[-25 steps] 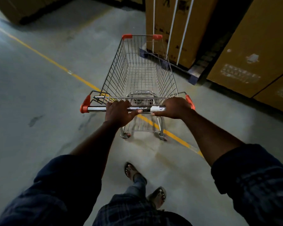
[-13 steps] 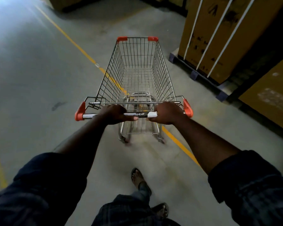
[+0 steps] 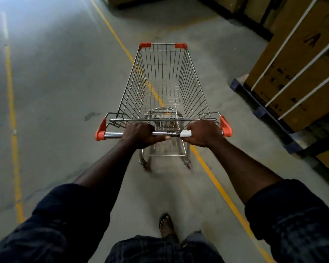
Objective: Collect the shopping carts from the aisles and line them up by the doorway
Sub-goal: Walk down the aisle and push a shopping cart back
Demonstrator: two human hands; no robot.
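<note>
Dim concrete floor (image 3: 55,92) stretches far ahead, crossed by a yellow line (image 3: 217,183) that runs under the shopping cart (image 3: 195,86). The cart stands mid-aisle, its wire basket pointing away, with strapped cardboard cartons (image 3: 296,73) on a dark pallet (image 3: 254,103) near on the right. Both hands curl round the steel handle bar (image 3: 113,134): the left hand (image 3: 141,134) just left of centre, the right hand (image 3: 203,132) beside the right orange end cap (image 3: 226,128). Such a spread, two-handed hold likely serves to steer straight and keep the basket off the pallet's corner. No doorway is in sight.
</note>
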